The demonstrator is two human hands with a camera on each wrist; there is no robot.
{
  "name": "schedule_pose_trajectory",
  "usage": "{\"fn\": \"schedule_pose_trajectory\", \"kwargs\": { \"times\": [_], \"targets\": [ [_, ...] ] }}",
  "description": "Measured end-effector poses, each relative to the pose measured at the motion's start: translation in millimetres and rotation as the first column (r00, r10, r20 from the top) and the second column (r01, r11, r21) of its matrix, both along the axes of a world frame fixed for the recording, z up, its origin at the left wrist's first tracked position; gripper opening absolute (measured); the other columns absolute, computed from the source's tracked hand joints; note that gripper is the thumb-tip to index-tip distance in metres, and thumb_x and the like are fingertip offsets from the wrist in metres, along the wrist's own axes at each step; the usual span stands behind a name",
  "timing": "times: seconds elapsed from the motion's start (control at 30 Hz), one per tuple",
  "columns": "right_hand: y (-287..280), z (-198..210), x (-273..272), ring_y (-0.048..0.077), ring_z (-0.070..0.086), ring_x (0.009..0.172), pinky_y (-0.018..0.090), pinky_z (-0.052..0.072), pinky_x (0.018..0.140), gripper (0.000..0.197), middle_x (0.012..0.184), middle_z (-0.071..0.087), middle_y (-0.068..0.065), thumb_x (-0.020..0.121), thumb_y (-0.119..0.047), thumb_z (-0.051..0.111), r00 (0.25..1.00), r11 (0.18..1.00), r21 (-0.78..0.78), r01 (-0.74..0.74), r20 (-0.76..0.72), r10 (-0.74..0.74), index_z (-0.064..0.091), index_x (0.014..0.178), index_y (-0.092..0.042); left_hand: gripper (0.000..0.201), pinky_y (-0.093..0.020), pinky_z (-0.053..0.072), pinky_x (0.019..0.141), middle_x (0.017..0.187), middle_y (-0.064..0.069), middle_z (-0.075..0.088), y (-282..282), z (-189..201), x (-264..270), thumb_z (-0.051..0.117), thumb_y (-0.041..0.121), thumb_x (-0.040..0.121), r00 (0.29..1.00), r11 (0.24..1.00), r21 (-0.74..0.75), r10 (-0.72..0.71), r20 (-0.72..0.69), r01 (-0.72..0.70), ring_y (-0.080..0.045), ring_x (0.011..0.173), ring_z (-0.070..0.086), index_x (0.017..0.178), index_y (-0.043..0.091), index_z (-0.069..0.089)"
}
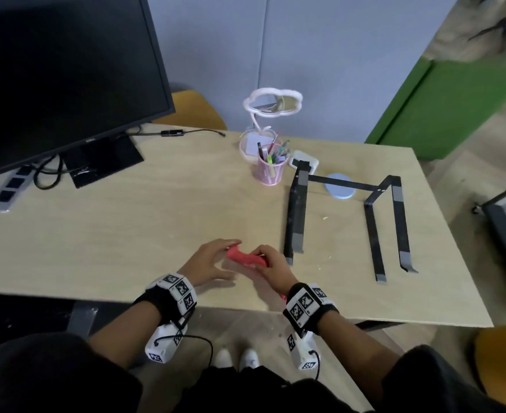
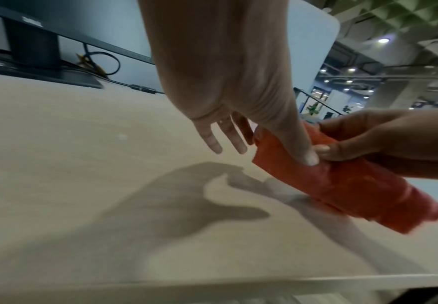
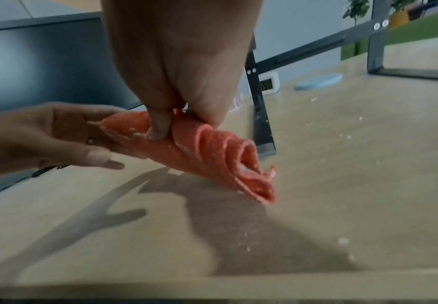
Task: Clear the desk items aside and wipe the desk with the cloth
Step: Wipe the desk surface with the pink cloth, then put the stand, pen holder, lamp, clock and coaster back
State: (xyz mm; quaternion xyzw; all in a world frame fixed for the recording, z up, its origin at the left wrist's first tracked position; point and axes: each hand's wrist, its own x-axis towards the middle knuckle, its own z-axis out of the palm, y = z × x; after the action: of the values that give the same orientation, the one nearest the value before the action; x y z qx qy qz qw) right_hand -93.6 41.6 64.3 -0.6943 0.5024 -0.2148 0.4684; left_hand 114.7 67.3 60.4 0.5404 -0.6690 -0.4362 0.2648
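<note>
- A pale wooden desk (image 1: 156,228) fills the head view; its middle lies bare, apparently freed for wiping, though pale crumbs dot the surface toward 3 o'clock.
- A black monitor (image 1: 61,70) stands at 10 o'clock, cut off by the frame's top and left edges; its cables (image 1: 49,174) trail to a grey power strip (image 1: 7,189) that is partly out of view.
- A black laptop stand (image 1: 344,216) sits at 2 o'clock, seemingly parked clear of the wiping zone; its bar crosses a blue disc (image 1: 339,189) and hides part of a small white clock (image 1: 304,162), whose digits are too blurred to read.
- A cloud-shaped pink mirror (image 1: 272,105) and a pink pen cup (image 1: 269,171) cluster at 1 o'clock near the back edge, likely pushed aside together.
- The red cloth (image 1: 245,259) is rolled into a tube at 6 o'clock, held just above the desk near the front edge; whether it is being unrolled or tightened cannot be told.
- The right hand (image 1: 272,265) is clamped round the roll, thumb and fingers pinching its middle, probably to steady it.
- The left hand (image 1: 210,262) takes the roll's far end: its thumb presses on the cloth while the other fingers (image 2: 212,142) stay straight and spread; the contact behind the roll is hidden.
</note>
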Motion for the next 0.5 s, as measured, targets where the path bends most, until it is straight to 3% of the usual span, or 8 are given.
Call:
{"fn": "schedule_pose_trajectory", "kwargs": {
  "times": [0.07, 0.17, 0.27, 0.33, 0.37, 0.43, 0.5],
  "targets": [
    [-1.2, -0.6, 0.3, 0.018, 0.053, 0.083, 0.013, 0.037, 0.069, 0.013, 0.094, 0.059, 0.008, 0.081, -0.002, 0.059, 0.999, 0.988, -0.147, -0.038, -0.036, 0.033, 0.061, 0.092, -0.008, 0.057, -0.033, 0.046, 0.099, 0.116, 0.006, 0.061, -0.9, 2.2, -10.2, 0.082, 0.029, 0.066, 1.0, 0.994, -0.112, 0.002, -0.018, -0.004, -0.008, 0.109, 0.058, 0.119, 0.029, 0.061],
    [3.5, -11.9, 2.3, 0.017, 0.053, 0.087, 0.03, 0.045, 0.082, 0.015, 0.099, 0.057, -0.003, 0.084, -0.016, 0.055, 0.983, 0.95, -0.306, -0.063, -0.186, 0.005, 0.059, 0.096, -0.022, 0.044, -0.031, 0.048, 0.094, 0.114, 0.011, 0.055, 0.1, -1.6, -16.5, 0.067, 0.04, 0.07, 0.998, 0.988, -0.148, 0.048, 0.033, -0.043, -0.005, 0.106, 0.056, 0.109, 0.021, 0.067],
    [14.1, -27.1, -4.1, 0.008, 0.041, 0.111, 0.035, 0.035, 0.105, 0.033, 0.121, 0.053, -0.01, 0.084, -0.027, 0.06, 0.914, 0.95, -0.226, -0.215, -0.39, 0.114, 0.056, 0.116, -0.032, 0.059, -0.037, 0.043, 0.102, 0.132, 0.008, 0.042, 4.3, -15.7, -6.7, 0.072, 0.045, 0.063, 0.945, 0.994, -0.032, -0.093, 0.315, 0.109, -0.012, 0.121, 0.044, 0.119, 0.028, 0.062],
    [20.7, -30.5, -7.4, 0.007, 0.034, 0.125, 0.028, 0.018, 0.112, 0.05, 0.137, 0.044, -0.009, 0.081, -0.027, 0.065, 0.901, 0.951, -0.117, -0.287, -0.37, 0.227, 0.05, 0.129, -0.031, 0.071, -0.037, 0.034, 0.107, 0.142, 0.003, 0.034, 5.6, -23.8, 3.6, 0.073, 0.052, 0.06, 0.87, 0.976, 0.061, -0.212, 0.446, 0.207, -0.018, 0.13, 0.031, 0.126, 0.03, 0.057],
    [22.3, -28.6, -8.9, 0.007, 0.035, 0.127, 0.024, 0.016, 0.111, 0.05, 0.139, 0.045, -0.007, 0.082, -0.027, 0.065, 0.916, 0.955, -0.108, -0.275, -0.331, 0.226, 0.051, 0.13, -0.027, 0.069, -0.038, 0.03, 0.107, 0.144, 0.002, 0.033, 5.1, -23.0, 6.2, 0.072, 0.054, 0.061, 0.858, 0.973, 0.065, -0.227, 0.46, 0.223, -0.018, 0.132, 0.026, 0.125, 0.032, 0.058],
    [22.5, -18.4, -12.4, 0.011, 0.047, 0.119, 0.024, 0.03, 0.106, 0.036, 0.13, 0.055, -0.003, 0.086, -0.03, 0.06, 0.952, 0.968, -0.151, -0.199, -0.263, 0.155, 0.058, 0.121, -0.022, 0.059, -0.039, 0.026, 0.108, 0.144, 0.004, 0.035, -0.9, -16.9, 6.4, 0.064, 0.062, 0.067, 0.862, 0.969, 0.022, -0.227, 0.453, 0.244, -0.015, 0.133, 0.023, 0.118, 0.033, 0.061],
    [22.0, 0.2, -15.3, 0.018, 0.059, 0.09, 0.031, 0.048, 0.083, 0.027, 0.102, 0.065, 0.005, 0.092, -0.033, 0.049, 0.97, 0.969, -0.218, -0.113, -0.238, 0.06, 0.063, 0.1, -0.011, 0.06, -0.039, 0.026, 0.108, 0.139, 0.004, 0.041, -10.9, -6.5, -2.4, 0.047, 0.071, 0.073, 0.875, 0.967, -0.02, -0.22, 0.432, 0.253, -0.012, 0.129, 0.027, 0.114, 0.031, 0.063]
  ]
}}
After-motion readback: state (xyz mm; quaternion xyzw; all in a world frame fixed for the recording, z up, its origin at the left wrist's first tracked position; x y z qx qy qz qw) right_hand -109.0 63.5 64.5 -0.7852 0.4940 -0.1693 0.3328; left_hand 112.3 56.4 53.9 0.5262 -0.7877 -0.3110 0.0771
